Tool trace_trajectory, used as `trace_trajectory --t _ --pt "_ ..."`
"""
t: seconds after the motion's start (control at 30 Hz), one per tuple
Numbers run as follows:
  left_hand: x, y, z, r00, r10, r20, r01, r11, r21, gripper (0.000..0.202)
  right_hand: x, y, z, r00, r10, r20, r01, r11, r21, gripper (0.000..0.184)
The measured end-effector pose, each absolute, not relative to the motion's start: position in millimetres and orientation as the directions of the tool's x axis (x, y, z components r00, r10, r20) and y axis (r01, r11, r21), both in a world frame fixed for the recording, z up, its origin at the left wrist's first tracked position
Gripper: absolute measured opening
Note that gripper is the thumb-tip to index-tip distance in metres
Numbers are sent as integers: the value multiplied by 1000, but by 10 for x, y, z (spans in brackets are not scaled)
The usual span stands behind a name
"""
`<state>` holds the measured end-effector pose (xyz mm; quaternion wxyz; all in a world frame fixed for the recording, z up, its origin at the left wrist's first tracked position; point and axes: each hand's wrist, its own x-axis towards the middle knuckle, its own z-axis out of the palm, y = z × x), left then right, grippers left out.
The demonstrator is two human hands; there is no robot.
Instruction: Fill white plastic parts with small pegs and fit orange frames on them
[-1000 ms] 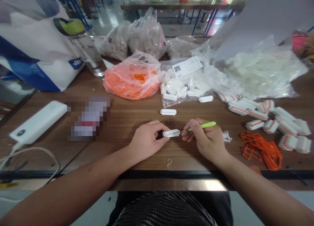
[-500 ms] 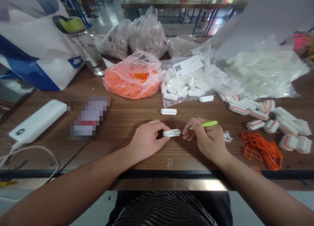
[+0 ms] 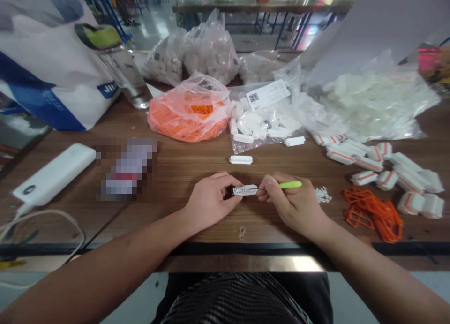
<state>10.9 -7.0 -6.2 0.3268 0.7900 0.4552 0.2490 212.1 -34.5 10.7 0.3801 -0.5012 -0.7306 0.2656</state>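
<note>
Between thumb and fingers, my left hand (image 3: 213, 200) pinches the left end of a small white plastic housing (image 3: 245, 190) with a row of dark holes along its side. My right hand (image 3: 292, 198) is closed around a thin tool with a lime-green handle (image 3: 291, 184), whose tip is hidden by the fingers at the housing's right end. A similar white piece (image 3: 241, 160) lies on the table just beyond. Tiny white bits (image 3: 322, 195) lie in a small pile beside my right hand.
Orange frames (image 3: 374, 216) and white blocks with orange stripes (image 3: 408, 179) lie at right. Behind stand an orange-filled bag (image 3: 190, 115), a bag of white parts (image 3: 263, 120) and a bottle (image 3: 123, 66). A white power bank (image 3: 56, 171) with a cable lies at left.
My right hand has shifted left with the green-handled tool, and its fingertips now meet the housing's right end. The thin shaft seen before is now covered. My left hand stays put.
</note>
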Motion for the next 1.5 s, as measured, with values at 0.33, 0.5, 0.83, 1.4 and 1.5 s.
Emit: trace_trajectory --t 0.33,0.5,0.83,1.4,1.5 --pt "100 -68 -40 467 880 84 558 -367 744 11 2096 -399 35 -62 956 286 372 288 -882 32" --pt "101 -73 -47 462 884 73 571 -360 738 12 2085 -372 -24 -105 971 216 283 238 -929 31" --pt "107 -63 -51 466 881 80 563 -365 741 11 2054 -336 -65 -80 980 180 249 194 -949 32" --pt "97 -67 -58 471 878 90 559 -375 739 11 2079 -359 -36 -152 965 215 387 258 -885 32" --pt "101 -67 -53 469 879 87 561 -373 739 12 2072 -376 -19 -149 961 235 400 276 -874 30"
